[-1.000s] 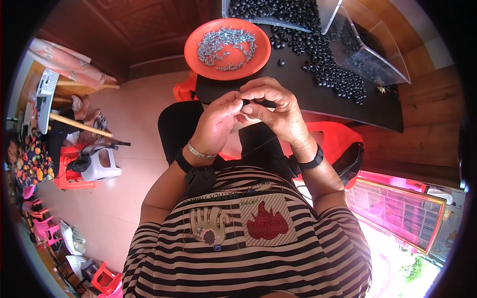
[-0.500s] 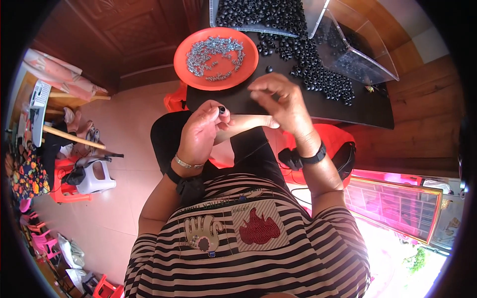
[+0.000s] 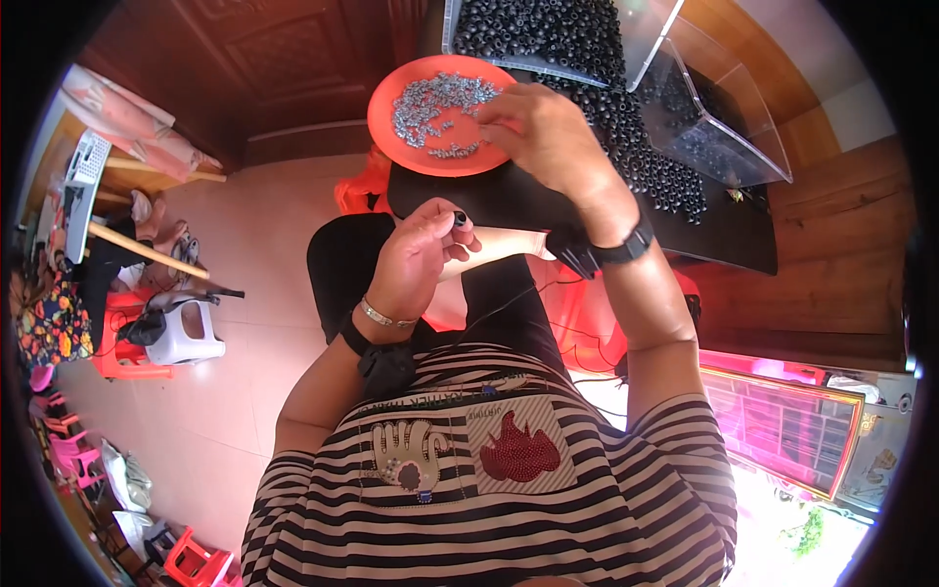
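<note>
Between the thumb and fingers of my left hand is a small black hollow round piece, held above my lap. My right hand reaches over the right side of a round orange-red plate. Its thumb and forefinger are apart, and nothing shows between them. Many tiny silvery metal pieces lie scattered on the plate, thickest toward its back and left. The right hand covers part of the plate's right rim.
A dark table carries the plate and a spread of loose black round pieces. A clear plastic box at the back is full of them. Another clear box lies tilted at the right. A grey stool stands left on the floor.
My right hand has moved from near my left hand, forward and left, to over the plate. The left hand keeps the black piece. The whole view has shifted slightly.
</note>
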Demonstrator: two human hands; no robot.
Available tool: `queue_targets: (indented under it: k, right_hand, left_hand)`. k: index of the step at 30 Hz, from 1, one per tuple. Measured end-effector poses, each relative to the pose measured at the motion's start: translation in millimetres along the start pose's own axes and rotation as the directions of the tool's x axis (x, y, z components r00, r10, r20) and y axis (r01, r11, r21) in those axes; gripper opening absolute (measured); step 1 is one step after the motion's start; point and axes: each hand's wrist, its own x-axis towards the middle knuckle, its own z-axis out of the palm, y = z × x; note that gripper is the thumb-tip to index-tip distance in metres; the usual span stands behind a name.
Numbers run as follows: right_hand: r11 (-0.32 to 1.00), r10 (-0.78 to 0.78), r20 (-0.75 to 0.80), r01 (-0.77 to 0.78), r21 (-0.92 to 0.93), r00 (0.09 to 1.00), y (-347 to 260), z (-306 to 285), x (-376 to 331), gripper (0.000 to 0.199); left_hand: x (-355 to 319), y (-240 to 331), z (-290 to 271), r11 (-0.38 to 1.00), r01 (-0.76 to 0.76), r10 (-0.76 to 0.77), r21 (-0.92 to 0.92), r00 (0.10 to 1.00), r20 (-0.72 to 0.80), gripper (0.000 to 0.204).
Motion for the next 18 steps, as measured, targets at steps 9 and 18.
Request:
queue_targets:
  k: [9,18]
  right_hand:
    - [0.996,0.084,0.403,-0.094,0.004,0.911,5.5,33.4,40.7,0.020]
    - [0.998,-0.004,0.429,0.027,-0.048,0.903,24.8,44.2,30.0,0.022]
  left_hand:
    - [-14.3,8.4,-11.8,0.999,-0.008,0.006,-0.045,0.998,-0.061,0.015]
    - [-15.0,7.1,-17.5,1.000,-0.008,0.007,-0.021,0.998,-0.064,0.020]
